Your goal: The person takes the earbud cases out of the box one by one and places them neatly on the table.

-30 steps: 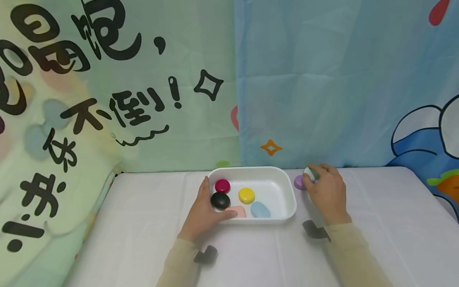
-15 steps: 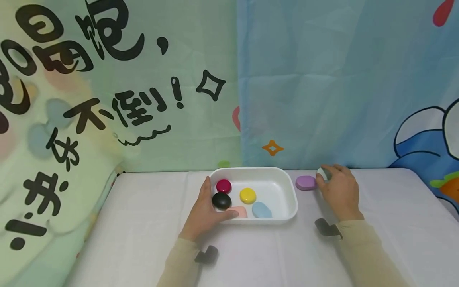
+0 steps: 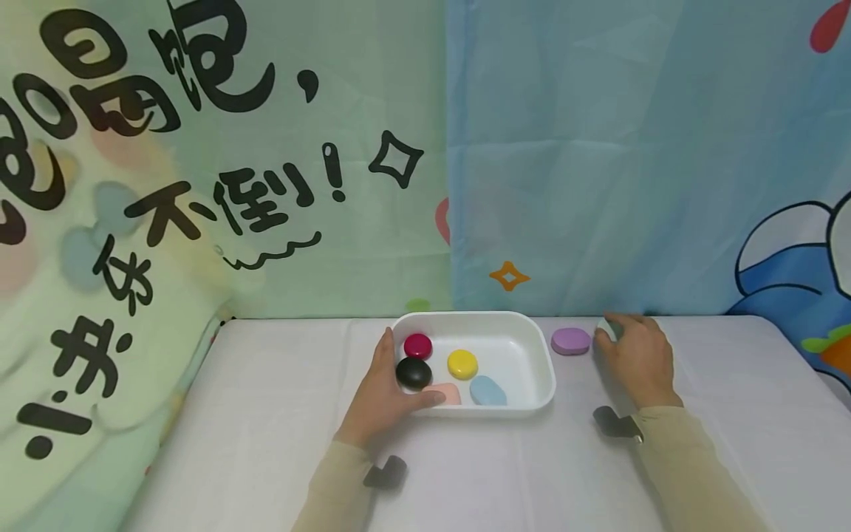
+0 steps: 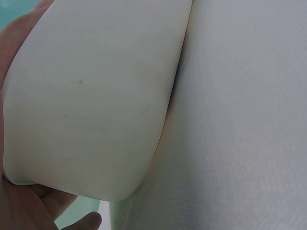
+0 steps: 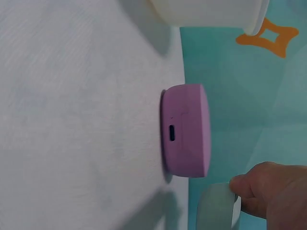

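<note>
A white tray [image 3: 525,399] is gripped at its left end by my left hand [image 3: 382,391], the thumb over the front rim. In the left wrist view, the fingers [image 4: 26,211] curve round the tray's outer wall [image 4: 96,96]. My right hand [image 3: 638,358] pinches a pale green rounded piece [image 3: 608,329] at the table's far side; the hand hides most of it. In the right wrist view, the thumb and a finger meet at the edge of this piece [image 5: 215,206]. Just left of it, a purple earbud case [image 3: 570,340] with a small port stands on the table.
Inside the tray lie a red round piece [image 3: 417,346], a black one [image 3: 414,374], a yellow one [image 3: 462,364], a light blue oval [image 3: 487,391] and a pink piece [image 3: 448,392]. A printed cloth [image 3: 565,185] hangs right behind the white table [image 3: 479,480].
My right hand has moved right with the pale green piece, away from the purple earbud case, which now shows whole. My left hand keeps its grip on the tray.
</note>
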Action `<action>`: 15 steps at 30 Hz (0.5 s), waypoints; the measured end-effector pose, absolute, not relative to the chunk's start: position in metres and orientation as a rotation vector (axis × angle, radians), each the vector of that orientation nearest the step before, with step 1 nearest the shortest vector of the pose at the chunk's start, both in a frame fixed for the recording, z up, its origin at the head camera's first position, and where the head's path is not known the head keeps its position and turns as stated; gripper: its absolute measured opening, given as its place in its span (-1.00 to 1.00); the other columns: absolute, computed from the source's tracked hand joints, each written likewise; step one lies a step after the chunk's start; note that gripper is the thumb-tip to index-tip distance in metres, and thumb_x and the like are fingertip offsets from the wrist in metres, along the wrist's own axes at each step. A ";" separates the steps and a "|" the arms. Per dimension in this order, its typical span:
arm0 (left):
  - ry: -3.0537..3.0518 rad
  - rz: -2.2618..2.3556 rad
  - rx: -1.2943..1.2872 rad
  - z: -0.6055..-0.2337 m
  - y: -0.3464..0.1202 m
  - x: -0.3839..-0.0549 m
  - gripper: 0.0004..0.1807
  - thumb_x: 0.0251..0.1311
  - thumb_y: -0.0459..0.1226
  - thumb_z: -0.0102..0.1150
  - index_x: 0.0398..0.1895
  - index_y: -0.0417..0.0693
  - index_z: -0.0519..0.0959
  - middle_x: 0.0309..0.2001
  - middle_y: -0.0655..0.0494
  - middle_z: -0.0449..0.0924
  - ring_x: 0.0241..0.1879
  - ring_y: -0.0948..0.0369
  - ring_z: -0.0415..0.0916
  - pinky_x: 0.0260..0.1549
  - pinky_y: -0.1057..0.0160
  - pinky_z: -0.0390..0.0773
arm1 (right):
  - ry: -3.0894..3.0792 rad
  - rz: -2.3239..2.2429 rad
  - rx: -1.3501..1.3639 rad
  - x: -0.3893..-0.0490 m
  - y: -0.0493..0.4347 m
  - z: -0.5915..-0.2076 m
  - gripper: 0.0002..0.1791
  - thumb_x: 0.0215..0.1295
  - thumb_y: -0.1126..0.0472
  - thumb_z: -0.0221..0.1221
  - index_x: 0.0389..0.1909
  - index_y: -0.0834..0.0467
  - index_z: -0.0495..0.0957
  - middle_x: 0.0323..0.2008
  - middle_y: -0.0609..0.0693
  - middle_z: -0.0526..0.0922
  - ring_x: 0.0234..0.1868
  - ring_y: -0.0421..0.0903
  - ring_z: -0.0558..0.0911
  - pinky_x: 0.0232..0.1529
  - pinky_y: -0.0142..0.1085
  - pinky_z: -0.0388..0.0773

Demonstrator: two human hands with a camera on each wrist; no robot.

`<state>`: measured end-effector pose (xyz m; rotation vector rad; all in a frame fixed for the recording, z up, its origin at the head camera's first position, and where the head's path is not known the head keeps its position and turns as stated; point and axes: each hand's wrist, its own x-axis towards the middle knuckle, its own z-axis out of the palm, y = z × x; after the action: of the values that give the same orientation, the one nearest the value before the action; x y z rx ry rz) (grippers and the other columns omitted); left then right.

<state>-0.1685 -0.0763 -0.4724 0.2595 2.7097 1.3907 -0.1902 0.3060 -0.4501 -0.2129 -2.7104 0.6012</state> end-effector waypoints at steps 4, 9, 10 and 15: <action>2.714 1.387 0.262 -0.471 -0.076 -0.169 0.44 -0.14 0.25 0.51 0.64 -0.05 -0.21 0.62 0.08 -0.16 0.55 0.05 -0.04 0.42 -0.06 0.18 | -2.741 0.579 -0.220 -0.192 0.308 -0.454 -0.59 0.31 0.23 0.17 0.05 0.45 0.58 0.04 0.49 0.57 0.16 0.44 0.45 0.10 0.28 0.42; 2.709 1.387 0.256 -0.470 -0.076 -0.168 0.43 -0.13 0.24 0.52 0.64 -0.05 -0.21 0.62 0.08 -0.16 0.56 0.05 -0.05 0.43 -0.06 0.16 | -2.787 0.563 -0.232 -0.193 0.311 -0.458 -0.58 0.32 0.21 0.16 0.06 0.46 0.57 0.03 0.52 0.55 0.14 0.47 0.45 0.07 0.29 0.43; 2.707 1.389 0.255 -0.470 -0.076 -0.168 0.43 -0.13 0.24 0.52 0.64 -0.04 -0.21 0.62 0.08 -0.16 0.56 0.05 -0.05 0.43 -0.06 0.17 | -2.791 0.561 -0.232 -0.193 0.311 -0.458 -0.58 0.32 0.21 0.16 0.05 0.46 0.57 0.03 0.53 0.55 0.13 0.47 0.46 0.05 0.29 0.43; 2.702 1.395 0.250 -0.471 -0.076 -0.169 0.43 -0.13 0.24 0.51 0.64 -0.03 -0.22 0.62 0.09 -0.15 0.55 0.05 -0.05 0.42 -0.07 0.19 | -2.814 0.537 -0.212 -0.194 0.313 -0.461 -0.58 0.31 0.19 0.15 0.03 0.45 0.58 -0.03 0.54 0.57 0.04 0.49 0.50 -0.07 0.27 0.48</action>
<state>-0.1685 -0.0764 -0.4709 0.2505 2.7015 1.3955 -0.1940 0.3132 -0.4608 -0.2125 -2.8139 0.5371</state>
